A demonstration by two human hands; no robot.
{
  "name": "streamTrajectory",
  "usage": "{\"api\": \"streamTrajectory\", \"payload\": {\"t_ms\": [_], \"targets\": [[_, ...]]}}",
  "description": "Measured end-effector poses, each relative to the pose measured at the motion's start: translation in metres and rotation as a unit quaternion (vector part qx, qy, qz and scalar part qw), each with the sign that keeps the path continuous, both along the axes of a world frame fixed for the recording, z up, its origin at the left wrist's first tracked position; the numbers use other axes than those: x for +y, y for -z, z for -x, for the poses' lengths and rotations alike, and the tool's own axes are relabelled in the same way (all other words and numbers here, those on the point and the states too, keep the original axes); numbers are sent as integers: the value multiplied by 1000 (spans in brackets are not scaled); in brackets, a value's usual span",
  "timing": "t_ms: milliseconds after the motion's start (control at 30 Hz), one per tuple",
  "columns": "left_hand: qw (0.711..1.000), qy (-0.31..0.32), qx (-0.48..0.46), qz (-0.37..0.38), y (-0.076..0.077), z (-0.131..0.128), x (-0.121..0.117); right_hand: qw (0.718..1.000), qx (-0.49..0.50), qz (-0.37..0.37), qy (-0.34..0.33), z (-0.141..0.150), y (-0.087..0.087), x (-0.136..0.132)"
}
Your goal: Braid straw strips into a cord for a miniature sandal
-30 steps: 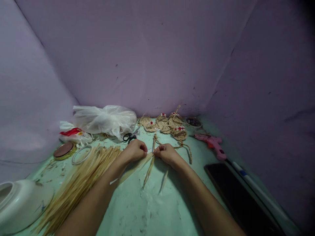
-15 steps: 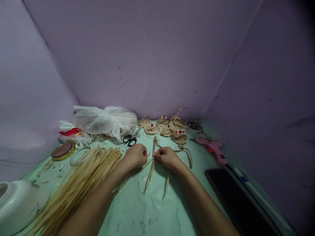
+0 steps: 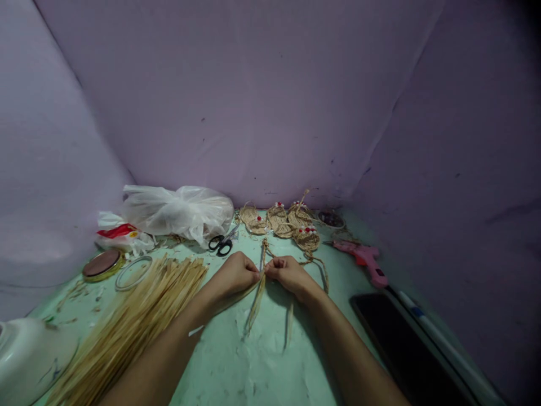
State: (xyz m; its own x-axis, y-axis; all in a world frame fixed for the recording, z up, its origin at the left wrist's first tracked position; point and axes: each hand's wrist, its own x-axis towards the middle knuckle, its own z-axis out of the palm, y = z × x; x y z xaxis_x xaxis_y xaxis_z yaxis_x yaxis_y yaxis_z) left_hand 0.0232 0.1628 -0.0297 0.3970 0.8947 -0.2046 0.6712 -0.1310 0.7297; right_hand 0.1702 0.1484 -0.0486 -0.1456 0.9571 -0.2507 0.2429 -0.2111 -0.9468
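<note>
Close together over the middle of the green table, my two hands work on a braid of dried straw-coloured fibre [image 3: 264, 255]. Thumb and finger of my left hand [image 3: 237, 274] pinch a fibre strand beside the braid. My right hand [image 3: 289, 274] pinches the braid at its lower end, with its fingertips nearly touching the left ones. Below them loose fibre strands [image 3: 256, 309] hang down, and another strand [image 3: 289, 326] trails under the right wrist. A finished twisted cord [image 3: 324, 272] lies to the right of the right hand.
Left: a bundle of dry fibre strips [image 3: 139, 321], a tape ring [image 3: 133, 273], a round tin [image 3: 102, 264], a white pot [image 3: 34, 358]. Behind: black scissors [image 3: 221, 243], a plastic bag [image 3: 181, 211], small woven slippers [image 3: 279, 221]. Right: a pink glue gun [image 3: 364, 256], a black phone [image 3: 406, 344].
My left hand has moved right and slightly down, up to the braid and the right fingertips. My right hand has stayed nearly in place. The whole view has shifted slightly.
</note>
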Motion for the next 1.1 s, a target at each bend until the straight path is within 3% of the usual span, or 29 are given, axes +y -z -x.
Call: {"api": "streamTrajectory", "payload": {"t_ms": [133,300,400,500,567,667,767,867,1100], "targets": [[1000,-21,-9,9,3,-5,0,1000,6,-1,0,0,-1,-1],[995,-81,-29,44,2,-11,1,1000,-2,-25,1,2,10,3],[981,-119,-22,154,-2,-14,4,999,-13,-43,11,3,15,6],[946,-146,-63,281,-7,-19,8,999,-2,-34,11,3,15,6],[931,-157,-95,317,-9,-21,10,1000,21,-10,17,2,11,5],[935,-149,-82,311,-7,-21,8,998,50,16,31,-1,4,2],[958,-158,-51,233,-3,-20,2,996,77,38,34,-3,-4,0],[966,-189,-80,157,-4,-23,-6,993,101,52,33,-4,-8,-2],[927,-166,-189,278,-2,-29,-9,992,111,60,9,-4,-7,-2]]}}
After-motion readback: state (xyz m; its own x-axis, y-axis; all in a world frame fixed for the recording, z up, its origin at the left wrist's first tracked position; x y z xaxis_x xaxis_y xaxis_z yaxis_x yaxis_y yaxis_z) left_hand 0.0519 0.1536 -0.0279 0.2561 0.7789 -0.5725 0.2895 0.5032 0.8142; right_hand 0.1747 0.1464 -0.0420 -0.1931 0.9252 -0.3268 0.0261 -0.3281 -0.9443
